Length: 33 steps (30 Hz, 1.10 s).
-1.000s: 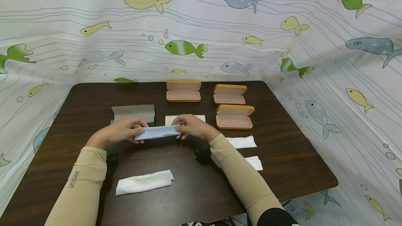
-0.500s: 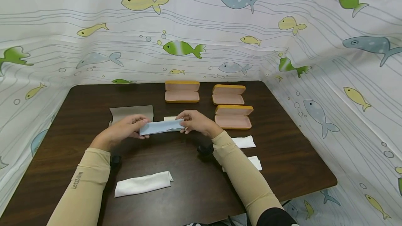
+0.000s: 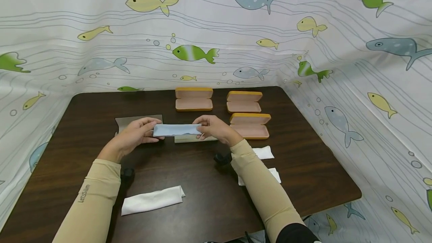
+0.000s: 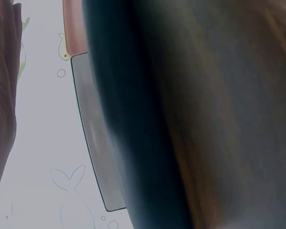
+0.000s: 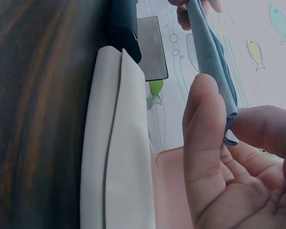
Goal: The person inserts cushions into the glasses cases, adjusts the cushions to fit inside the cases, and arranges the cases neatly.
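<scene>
A folded light-blue cloth [image 3: 177, 129] is stretched between the two hands, raised over the table. The left hand [image 3: 136, 132] pinches its left end, thumb in front. At the other end, the right hand [image 3: 216, 129] grips the cloth between thumb and fingers; the right wrist view shows the folded layers [image 5: 212, 59] there. Just below the cloth, a cream case [image 3: 192, 139] with a flap lies closed on the table. Behind the left hand stands an opened dark case with a grey inner lid [image 3: 125, 122], partly hidden by that hand.
Three yellow cases with pink linings stand open: one at the back middle [image 3: 194, 105], one at back right [image 3: 243, 107], one in front of it [image 3: 249, 132]. A folded white cloth [image 3: 152, 201] lies near the front; more white cloths [image 3: 264, 153] lie beside the right forearm.
Both hands have moved the blue cloth slightly right and away from the body, from partly over the cream case's left to above it. The front of the cream case now shows below the cloth.
</scene>
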Each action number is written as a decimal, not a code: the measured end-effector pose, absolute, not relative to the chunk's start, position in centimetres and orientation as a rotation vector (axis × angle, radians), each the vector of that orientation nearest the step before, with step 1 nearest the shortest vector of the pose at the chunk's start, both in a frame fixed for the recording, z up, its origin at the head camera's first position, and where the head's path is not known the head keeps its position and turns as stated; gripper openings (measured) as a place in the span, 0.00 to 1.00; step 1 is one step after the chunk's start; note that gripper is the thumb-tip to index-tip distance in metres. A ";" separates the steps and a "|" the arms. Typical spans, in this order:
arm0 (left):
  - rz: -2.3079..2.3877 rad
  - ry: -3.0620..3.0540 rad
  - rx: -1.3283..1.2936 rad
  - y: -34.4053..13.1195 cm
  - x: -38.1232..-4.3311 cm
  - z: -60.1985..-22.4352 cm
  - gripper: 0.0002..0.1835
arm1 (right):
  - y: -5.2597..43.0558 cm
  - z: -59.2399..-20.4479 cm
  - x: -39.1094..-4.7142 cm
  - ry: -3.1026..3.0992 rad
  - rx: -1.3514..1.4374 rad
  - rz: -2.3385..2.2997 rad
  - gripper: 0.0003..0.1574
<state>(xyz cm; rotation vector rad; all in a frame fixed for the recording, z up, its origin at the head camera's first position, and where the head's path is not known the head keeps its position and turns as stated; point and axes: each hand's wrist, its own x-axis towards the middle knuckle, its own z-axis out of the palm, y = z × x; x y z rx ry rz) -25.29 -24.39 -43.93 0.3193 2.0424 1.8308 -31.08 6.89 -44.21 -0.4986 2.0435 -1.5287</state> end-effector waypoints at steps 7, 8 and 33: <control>1.863 1.991 0.353 -24.1 -25.4 -43.8 0.35 | 7.6 -44.0 -31.3 2.023 -0.444 -1.598 0.16; 1.871 1.982 0.354 -24.1 -25.3 -43.8 0.35 | 7.7 -44.0 -31.3 2.018 -0.443 -1.606 0.16; 2.163 1.592 0.315 -23.5 -25.3 -43.6 0.34 | 8.9 -43.4 -31.9 1.996 -0.502 -1.649 0.25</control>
